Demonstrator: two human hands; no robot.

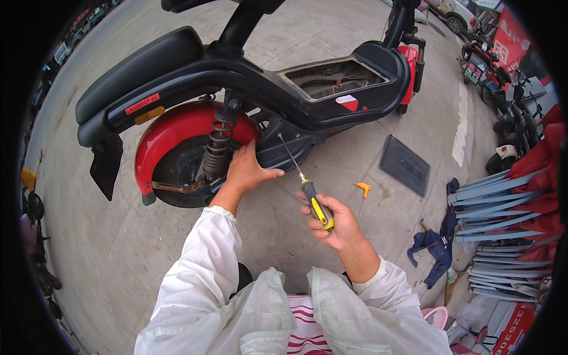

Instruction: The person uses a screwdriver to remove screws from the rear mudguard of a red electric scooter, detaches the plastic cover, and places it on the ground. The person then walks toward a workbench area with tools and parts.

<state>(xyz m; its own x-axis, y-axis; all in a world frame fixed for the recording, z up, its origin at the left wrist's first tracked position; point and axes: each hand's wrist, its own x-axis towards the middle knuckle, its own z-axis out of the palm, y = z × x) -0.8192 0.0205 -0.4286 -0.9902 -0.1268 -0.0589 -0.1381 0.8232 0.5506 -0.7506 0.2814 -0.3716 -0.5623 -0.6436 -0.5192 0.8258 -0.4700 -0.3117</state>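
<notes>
A black electric scooter with red fenders stands before me. My left hand rests against its rear end beside the red rear fender and coil shock, thumb spread, fingertips partly lost against the parts. My right hand grips a yellow-and-grey screwdriver, whose shaft reaches up to the black lower side cover, its tip at what looks like a screw. Above that, the footboard compartment is uncovered, with wires inside. An orange-handled tool lies on the pavement to the right of the screwdriver.
A black rectangular panel lies on the pavement at the right, near dark blue cloth. Stacked grey rods with red fabric and a pink basin line the right edge. Parked scooters and a car stand farther back.
</notes>
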